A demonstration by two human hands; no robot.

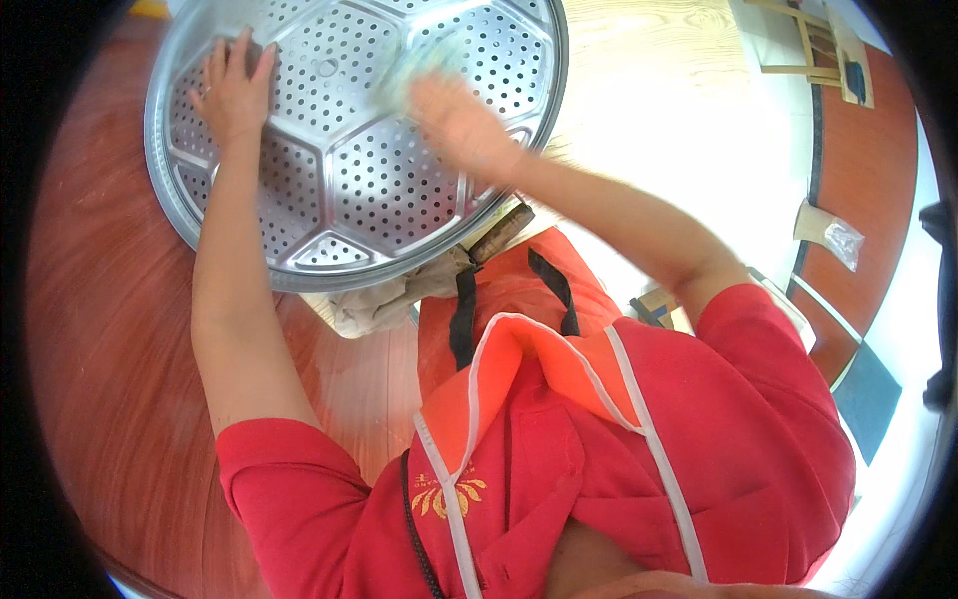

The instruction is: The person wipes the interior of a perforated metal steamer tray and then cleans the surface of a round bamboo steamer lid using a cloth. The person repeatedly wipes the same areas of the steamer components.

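A large round perforated metal steamer tray (397,187) with a raised rim fills the upper left of the head view. My left hand (233,93) lies spread on its left part, fingers apart and holding nothing. Over the tray's right part, my right hand (456,120) is blurred by motion. Under its fingers is a greenish-white cloth or pad (419,71), also blurred, pressed between the hand and the metal.
Reddish wooden boards (112,337) lie at the left. A beige cloth (382,299) sits under the tray's near edge, beside a dark brown object (503,232). At the right are a wooden stool or frame (812,45) and a clear plastic bag (844,243).
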